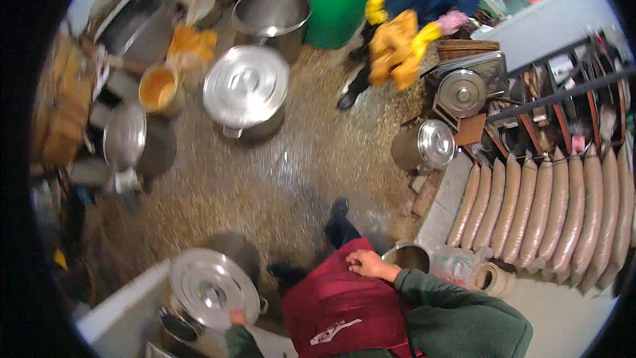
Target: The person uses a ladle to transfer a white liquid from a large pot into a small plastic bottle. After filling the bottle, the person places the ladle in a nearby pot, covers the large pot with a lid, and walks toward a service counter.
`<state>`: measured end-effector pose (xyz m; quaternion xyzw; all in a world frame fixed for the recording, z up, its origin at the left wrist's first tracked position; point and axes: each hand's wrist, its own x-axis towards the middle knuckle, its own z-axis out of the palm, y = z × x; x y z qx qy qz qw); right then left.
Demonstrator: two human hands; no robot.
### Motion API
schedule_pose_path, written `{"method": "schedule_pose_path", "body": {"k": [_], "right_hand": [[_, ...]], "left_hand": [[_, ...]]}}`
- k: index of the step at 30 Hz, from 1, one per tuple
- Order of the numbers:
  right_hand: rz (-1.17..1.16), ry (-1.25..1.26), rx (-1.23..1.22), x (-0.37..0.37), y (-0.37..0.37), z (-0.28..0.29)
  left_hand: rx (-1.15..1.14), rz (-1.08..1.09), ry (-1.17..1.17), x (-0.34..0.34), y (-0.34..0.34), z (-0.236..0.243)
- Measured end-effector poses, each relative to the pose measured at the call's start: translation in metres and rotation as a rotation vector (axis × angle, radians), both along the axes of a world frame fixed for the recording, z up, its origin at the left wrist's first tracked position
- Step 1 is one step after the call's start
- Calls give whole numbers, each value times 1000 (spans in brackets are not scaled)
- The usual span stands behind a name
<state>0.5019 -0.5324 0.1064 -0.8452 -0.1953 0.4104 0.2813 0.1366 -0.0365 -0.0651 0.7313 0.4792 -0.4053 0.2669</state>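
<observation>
At the lower left, my left hand (238, 317) is at the near edge of a round metal pot lid (212, 288). The lid lies on a large pot (237, 252), whose side shows behind it. Blur hides whether those fingers grip the rim or only rest by it. My right hand (372, 265) hovers before the dark red apron (344, 298) with loosely bent fingers, somewhat apart, and nothing visible in them. Just right of it stands an uncovered metal pot (407, 256), partly covered by my green sleeve (457, 305).
Across the wet floor (298, 159) stand a lidded pot (246, 86), an uncovered pot (271, 13) and a green bin (338, 0). A person in yellow gloves (424, 43) holds an orange-yellow cloth-like bundle (392, 50). Several filled sacks (543, 212) line the right, near another lidded pot (434, 144).
</observation>
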Motion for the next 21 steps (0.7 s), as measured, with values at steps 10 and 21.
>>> {"method": "schedule_pose_path", "body": {"k": [10, 21], "right_hand": [[-617, 41, 150, 341, -171, 48], [-46, -298, -227, 557, -334, -7]], "left_hand": [[-350, -234, -436, 515, -173, 55], [-467, -525, -435, 878, -270, 80]]}}
